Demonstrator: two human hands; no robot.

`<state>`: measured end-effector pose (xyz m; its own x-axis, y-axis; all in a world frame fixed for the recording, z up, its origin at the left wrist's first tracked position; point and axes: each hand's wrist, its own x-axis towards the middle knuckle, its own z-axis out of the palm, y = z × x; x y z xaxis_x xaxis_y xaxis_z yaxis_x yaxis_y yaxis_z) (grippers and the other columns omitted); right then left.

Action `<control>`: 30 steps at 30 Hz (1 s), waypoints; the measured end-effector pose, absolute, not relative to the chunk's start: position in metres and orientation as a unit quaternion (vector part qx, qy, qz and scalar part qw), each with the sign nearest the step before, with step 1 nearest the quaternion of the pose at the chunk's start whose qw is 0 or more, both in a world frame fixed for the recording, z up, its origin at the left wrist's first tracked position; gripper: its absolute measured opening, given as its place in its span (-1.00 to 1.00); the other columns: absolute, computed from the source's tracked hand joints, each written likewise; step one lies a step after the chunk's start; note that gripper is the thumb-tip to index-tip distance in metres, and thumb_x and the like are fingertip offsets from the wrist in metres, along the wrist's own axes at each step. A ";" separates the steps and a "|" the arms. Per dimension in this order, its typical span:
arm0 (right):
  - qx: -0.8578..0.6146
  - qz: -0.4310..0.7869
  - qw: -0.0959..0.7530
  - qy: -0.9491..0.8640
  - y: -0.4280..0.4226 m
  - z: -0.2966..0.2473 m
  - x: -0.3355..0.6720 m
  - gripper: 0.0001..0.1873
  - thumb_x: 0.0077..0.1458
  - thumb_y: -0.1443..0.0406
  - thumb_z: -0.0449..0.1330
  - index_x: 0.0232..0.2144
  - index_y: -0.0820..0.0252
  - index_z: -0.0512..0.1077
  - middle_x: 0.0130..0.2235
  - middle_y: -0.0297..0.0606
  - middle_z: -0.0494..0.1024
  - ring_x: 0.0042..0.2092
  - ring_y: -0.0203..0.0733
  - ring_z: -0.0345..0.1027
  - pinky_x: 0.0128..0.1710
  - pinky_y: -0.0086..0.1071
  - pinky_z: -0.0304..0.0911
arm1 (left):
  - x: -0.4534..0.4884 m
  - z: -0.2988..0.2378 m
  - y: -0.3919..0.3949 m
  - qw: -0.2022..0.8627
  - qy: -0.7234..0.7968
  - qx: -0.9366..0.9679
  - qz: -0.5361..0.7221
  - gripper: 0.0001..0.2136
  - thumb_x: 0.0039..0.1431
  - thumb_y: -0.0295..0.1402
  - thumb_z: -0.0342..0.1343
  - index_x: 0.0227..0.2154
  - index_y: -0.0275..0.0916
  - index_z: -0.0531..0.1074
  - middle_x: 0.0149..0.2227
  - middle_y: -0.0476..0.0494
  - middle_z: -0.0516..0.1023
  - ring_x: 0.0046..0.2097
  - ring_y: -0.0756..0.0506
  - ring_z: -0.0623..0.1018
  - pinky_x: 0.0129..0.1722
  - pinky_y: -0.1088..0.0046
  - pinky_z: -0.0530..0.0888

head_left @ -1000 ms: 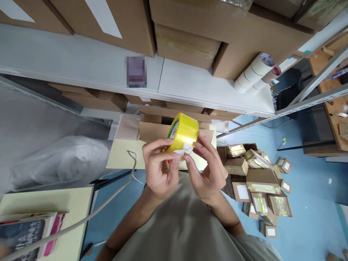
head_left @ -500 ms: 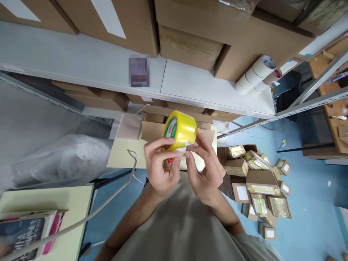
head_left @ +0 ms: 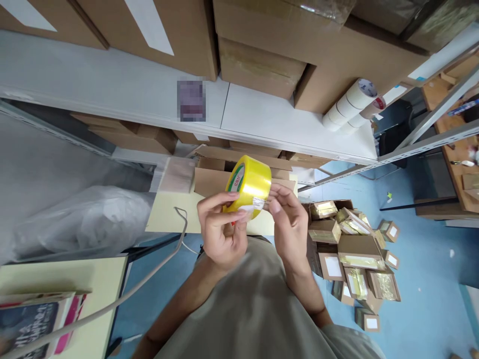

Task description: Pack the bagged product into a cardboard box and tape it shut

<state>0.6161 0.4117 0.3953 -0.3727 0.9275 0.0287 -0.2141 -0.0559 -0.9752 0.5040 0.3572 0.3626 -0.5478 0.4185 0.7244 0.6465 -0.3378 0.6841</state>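
A roll of yellow packing tape (head_left: 258,177) with a green and white label inside its core is held up before my chest. My left hand (head_left: 222,227) is closed on its lower left side, fingers along the front edge. A small white piece with a dotted edge (head_left: 257,202) lies against the lower face of the roll. At the roll's right edge is my right hand (head_left: 290,219), fingers stretched and thumb apart; whether its fingertips touch the tape I cannot tell. An opened carton (head_left: 209,182) stands behind the roll on a pale yellow table (head_left: 164,214).
A grey shelf (head_left: 258,112) with large cartons (head_left: 262,65) and white tape rolls (head_left: 352,102) runs across the front. Small taped boxes (head_left: 359,249) are heaped on the blue floor at right. A grey cable (head_left: 149,274) crosses at left, over books (head_left: 33,324).
My right hand has let go of the white piece at the tape's lower face and moved slightly right, its thumb and fingers spreading. My left hand keeps holding the roll.
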 end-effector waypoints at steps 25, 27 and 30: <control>-0.341 0.794 0.438 -0.247 0.392 0.420 0.577 -0.85 0.07 0.14 0.17 -0.30 0.00 0.41 -0.25 -0.36 0.64 0.06 -0.06 0.56 0.14 -0.19 0.49 | 0.513 0.340 0.352 0.187 -0.563 -0.493 -0.637 -0.91 0.40 -0.43 0.29 -0.16 -0.10 0.51 -0.01 -0.12 0.60 -0.01 -0.11 0.67 -0.10 0.33 0.64; -0.346 0.794 0.437 -0.245 0.390 0.420 0.577 -0.83 0.06 0.12 0.18 -0.29 0.00 0.42 -0.27 -0.37 0.63 0.05 -0.06 0.56 0.13 -0.19 0.49 | 0.514 0.339 0.352 0.196 -0.561 -0.489 -0.638 -0.89 0.38 -0.44 0.30 -0.16 -0.10 0.52 -0.02 -0.11 0.61 -0.02 -0.11 0.68 -0.11 0.33 0.65; -0.342 0.798 0.433 -0.241 0.388 0.420 0.577 -0.80 0.02 0.11 0.18 -0.30 0.01 0.41 -0.26 -0.36 0.63 0.04 -0.05 0.55 0.10 -0.19 0.50 | 0.515 0.337 0.350 0.193 -0.559 -0.485 -0.644 -0.89 0.38 -0.45 0.30 -0.15 -0.09 0.52 -0.01 -0.11 0.60 -0.01 -0.10 0.68 -0.10 0.33 0.66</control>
